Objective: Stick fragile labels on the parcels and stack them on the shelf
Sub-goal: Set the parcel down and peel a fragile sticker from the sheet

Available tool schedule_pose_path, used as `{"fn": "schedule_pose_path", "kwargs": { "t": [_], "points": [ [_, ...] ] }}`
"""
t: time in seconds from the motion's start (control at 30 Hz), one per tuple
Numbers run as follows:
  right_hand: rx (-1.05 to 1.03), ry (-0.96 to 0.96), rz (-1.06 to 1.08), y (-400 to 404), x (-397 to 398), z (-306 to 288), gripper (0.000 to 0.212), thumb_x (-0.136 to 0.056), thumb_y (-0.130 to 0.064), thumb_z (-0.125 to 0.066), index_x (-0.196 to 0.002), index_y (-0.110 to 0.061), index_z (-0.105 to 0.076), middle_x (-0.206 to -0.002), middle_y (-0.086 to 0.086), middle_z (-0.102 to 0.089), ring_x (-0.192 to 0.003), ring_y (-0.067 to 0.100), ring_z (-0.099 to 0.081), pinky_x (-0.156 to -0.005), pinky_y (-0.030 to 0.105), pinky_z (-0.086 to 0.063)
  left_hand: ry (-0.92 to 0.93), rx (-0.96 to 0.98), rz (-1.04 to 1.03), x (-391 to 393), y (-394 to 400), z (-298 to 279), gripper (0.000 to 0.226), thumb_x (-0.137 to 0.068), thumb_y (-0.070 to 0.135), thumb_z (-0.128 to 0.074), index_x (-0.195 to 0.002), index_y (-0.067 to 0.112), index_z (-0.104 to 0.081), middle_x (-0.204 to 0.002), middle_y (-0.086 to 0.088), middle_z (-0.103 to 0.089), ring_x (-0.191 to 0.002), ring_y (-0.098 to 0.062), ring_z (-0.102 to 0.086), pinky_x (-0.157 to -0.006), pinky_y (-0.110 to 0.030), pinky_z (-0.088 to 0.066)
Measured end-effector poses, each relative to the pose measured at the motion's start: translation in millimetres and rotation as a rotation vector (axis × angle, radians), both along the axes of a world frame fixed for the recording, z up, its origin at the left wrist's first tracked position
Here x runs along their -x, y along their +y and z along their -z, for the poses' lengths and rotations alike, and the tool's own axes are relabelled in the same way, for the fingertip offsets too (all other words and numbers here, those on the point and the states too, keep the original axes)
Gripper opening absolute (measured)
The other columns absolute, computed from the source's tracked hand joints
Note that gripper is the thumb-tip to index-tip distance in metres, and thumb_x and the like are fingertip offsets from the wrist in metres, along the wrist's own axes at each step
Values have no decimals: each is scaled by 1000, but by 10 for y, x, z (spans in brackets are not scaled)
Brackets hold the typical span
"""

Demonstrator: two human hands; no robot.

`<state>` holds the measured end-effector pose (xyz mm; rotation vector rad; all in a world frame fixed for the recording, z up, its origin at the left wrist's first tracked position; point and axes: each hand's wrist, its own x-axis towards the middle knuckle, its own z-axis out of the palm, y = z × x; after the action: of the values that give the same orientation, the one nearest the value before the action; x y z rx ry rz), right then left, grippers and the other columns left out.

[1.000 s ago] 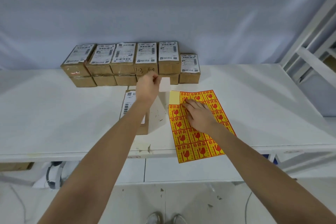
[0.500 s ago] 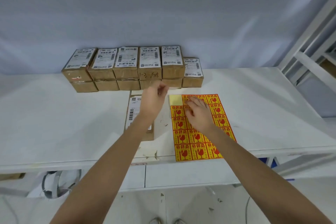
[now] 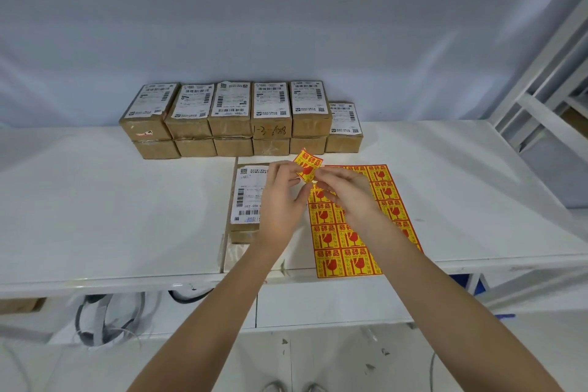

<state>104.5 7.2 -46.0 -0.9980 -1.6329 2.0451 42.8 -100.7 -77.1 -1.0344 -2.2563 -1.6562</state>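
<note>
A single yellow and red fragile label [image 3: 307,166] is lifted off the sheet, pinched between my left hand [image 3: 282,200] and my right hand [image 3: 348,194]. Below them lies the yellow sheet of fragile labels [image 3: 346,239] on the white table [image 3: 105,216]. One brown parcel [image 3: 246,200] with a white shipping label lies flat just left of the sheet, partly hidden by my left hand. Several brown parcels [image 3: 232,118] stand stacked two high in a row at the back of the table.
A white metal shelf frame [image 3: 547,95] rises at the right. Cables and a strap [image 3: 101,318] hang under the table at the left. A blue-grey cloth wall stands behind the parcels. The table's front edge runs close below the label sheet.
My left hand came back from the parcel row toward the sheet. My right hand peeled one label off, and both hands now hold it above the sheet.
</note>
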Motion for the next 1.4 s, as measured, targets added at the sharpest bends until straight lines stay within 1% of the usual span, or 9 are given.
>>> {"fn": "schedule_pose_path", "kwargs": {
  "t": [0.13, 0.23, 0.33, 0.47, 0.57, 0.93, 1.17, 1.27, 1.4],
  "points": [
    [51, 30, 49, -50, 8, 13, 3, -82, -8, -70, -85, -10, -68, -91, 9, -71, -88, 20, -68, -83, 32, -55, 27, -2, 35, -37, -96, -14, 22, -81, 4, -70, -100, 1, -60, -104, 2, -49, -89, -15, -63, -83, -21, -53],
    [-27, 4, 78, -88, 37, 53, 7, -86, -5, -64, -79, -9, -64, -81, 6, -66, -78, 15, -64, -80, 30, -56, -17, 98, -21, -43, -163, -91, 25, -85, 18, -68, -105, 5, -57, -109, -2, -52, -79, -11, -65, -63, -28, -54],
    [-91, -20, 93, -130, 33, 99, 8, -87, -4, -60, -81, -9, -62, -80, 4, -61, -75, 12, -61, -79, 28, -56, 83, 295, -198, -11, -278, -154, 26, -88, 29, -63, -105, 10, -58, -109, -4, -56, -76, -15, -65, -48, -20, -39],
    [-67, -16, 108, -142, -15, 167, 4, -87, -5, -63, -89, -8, -64, -87, 6, -63, -83, 14, -63, -78, 25, -56, 248, 909, -307, 22, -424, -165, 43, -92, 42, -48, -123, 11, -50, -128, -12, -47, -116, -29, -47, -90, -35, -42],
    [-25, -18, 119, -150, -58, 218, 17, -82, -5, -69, -97, -10, -61, -95, 9, -63, -91, 19, -64, -79, 26, -56, 220, 1093, -314, -64, -445, -119, 57, -88, 53, -48, -126, 10, -44, -126, -14, -45, -118, -31, -43, -97, -40, -37],
    [290, 82, 35, -233, -123, 256, 15, -81, -5, -71, -92, -9, -62, -103, 12, -66, -99, 26, -65, -91, 42, -53, 133, 1000, -293, -81, -560, -97, 44, -90, 34, -49, -127, 10, -43, -124, -14, -46, -116, -31, -45, -90, -39, -43],
    [461, 145, -158, -385, -93, 282, 10, -89, -10, -61, -82, -15, -56, -77, 5, -70, -106, 37, -62, -93, 50, -48, -53, 797, -231, -98, -708, -204, 48, -92, 39, -49, -131, 14, -41, -124, -14, -44, -112, -32, -47, -80, -38, -46],
    [464, 183, -194, -456, -97, 252, 13, -90, -11, -59, -79, -17, -56, -84, 6, -71, -96, 30, -66, -89, 47, -49, -203, 628, -164, -106, -772, -255, 47, -92, 34, -49, -134, 17, -39, -115, -13, -47, -101, -34, -54, -77, -35, -45],
    [466, 184, -225, -473, -121, 225, 6, -89, -15, -61, -86, -18, -58, -113, 13, -68, -107, 27, -64, -80, 42, -53, -304, 538, -73, -98, -878, -273, 51, -95, 25, -46, -143, 26, -30, -110, -11, -49, -94, -30, -59, -80, -34, -48]
  ]
}}
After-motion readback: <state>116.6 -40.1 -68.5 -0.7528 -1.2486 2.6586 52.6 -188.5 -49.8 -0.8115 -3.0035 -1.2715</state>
